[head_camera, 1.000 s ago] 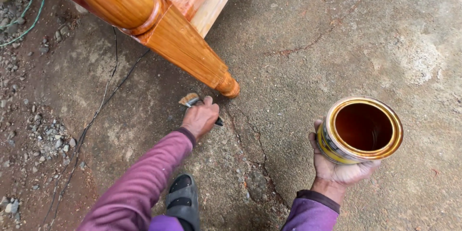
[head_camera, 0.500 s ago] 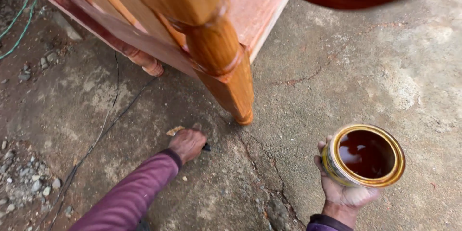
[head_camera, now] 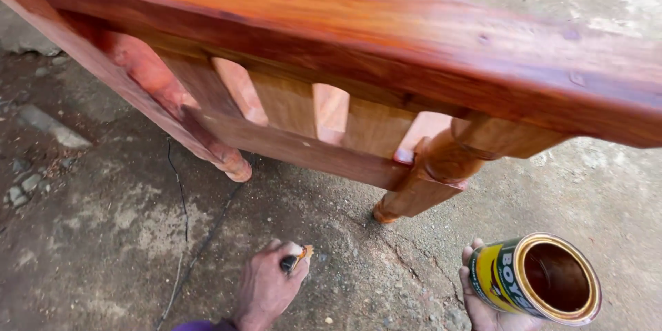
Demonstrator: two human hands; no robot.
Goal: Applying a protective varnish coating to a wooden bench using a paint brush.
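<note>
I'm seeing the left hand (head_camera: 265, 289) closing around a small brush (head_camera: 295, 260), fingers wrapped on the dark handle, bristle tip poking out past the thumb side, low over the cracked concrete floor (head_camera: 124, 234). The right hand (head_camera: 486, 303) is gripping an open tin can (head_camera: 538, 277) from below, mouth tilting toward the camera, dark liquid inside. The varnished wooden frame (head_camera: 358, 48) is sitting above both, its turned leg (head_camera: 420, 189) standing between brush and can, apart from each.
</note>
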